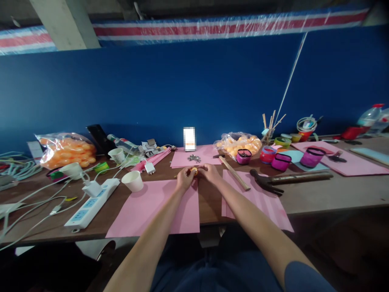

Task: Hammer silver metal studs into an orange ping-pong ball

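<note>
My left hand (184, 178) and my right hand (209, 172) meet over the brown table (319, 194), both closed round a small orange ball (195, 171) pinched between their fingertips. Just beyond them a small heap of metal pins (193, 158) lies on a pink paper sheet (202, 156). Two more pink sheets lie under my forearms, one on the left (152, 209) and one on the right (258, 200). A wooden stick (234, 173) and a hammer (285, 179) lie to the right of my right hand.
Bags of orange balls sit at the left (65, 150) and centre right (238, 144). A white power strip (92, 202) with cables, paper cups (133, 181), pink and red tape rolls (281, 160) and a white phone (189, 138) stand about. A blue wall rises behind.
</note>
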Available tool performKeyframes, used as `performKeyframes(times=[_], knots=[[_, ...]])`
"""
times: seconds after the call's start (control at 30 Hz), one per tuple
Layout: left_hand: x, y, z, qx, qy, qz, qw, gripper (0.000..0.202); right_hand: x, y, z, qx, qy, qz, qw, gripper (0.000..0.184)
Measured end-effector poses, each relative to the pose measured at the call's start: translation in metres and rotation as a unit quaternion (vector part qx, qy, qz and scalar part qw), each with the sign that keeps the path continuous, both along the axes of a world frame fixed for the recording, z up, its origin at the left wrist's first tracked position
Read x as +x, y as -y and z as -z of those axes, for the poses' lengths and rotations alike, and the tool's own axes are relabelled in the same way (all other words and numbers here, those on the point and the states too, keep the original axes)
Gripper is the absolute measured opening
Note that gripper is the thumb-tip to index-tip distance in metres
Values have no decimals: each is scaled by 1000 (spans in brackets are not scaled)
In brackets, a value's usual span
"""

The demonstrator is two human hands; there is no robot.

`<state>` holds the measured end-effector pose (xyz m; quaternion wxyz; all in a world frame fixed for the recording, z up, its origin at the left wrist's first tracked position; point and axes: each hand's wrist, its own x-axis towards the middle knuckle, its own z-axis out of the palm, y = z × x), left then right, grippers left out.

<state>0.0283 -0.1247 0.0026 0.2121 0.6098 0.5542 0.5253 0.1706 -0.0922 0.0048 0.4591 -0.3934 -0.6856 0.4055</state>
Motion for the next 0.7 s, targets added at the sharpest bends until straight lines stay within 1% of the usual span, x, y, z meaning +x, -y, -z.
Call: performKeyframes(times=[0.17,0.33,0.47,0.57,0.63,0.7], knots=[[1,1,-1,-3,7,-4,1000,26,0,1,2,18,4,-10,1000,21],[0,-4,5,-5,24,-5,1000,28,1,4,0,44,4,-11,999,19],[-1,-7,8,-1,35,-7,999,25,-2,4,-2,52,-8,7,999,20],[-1,-7,10,0,44,-16,999,24,-5,1,-11,45,-26,23,998,29],[0,-7,11,-3,53,-16,998,25,-5,0,-21,45,-40,31,998,36],[1,-6,11,-7,63,-11,998,28,-4,3,-33,51,-50,35,997,38]])
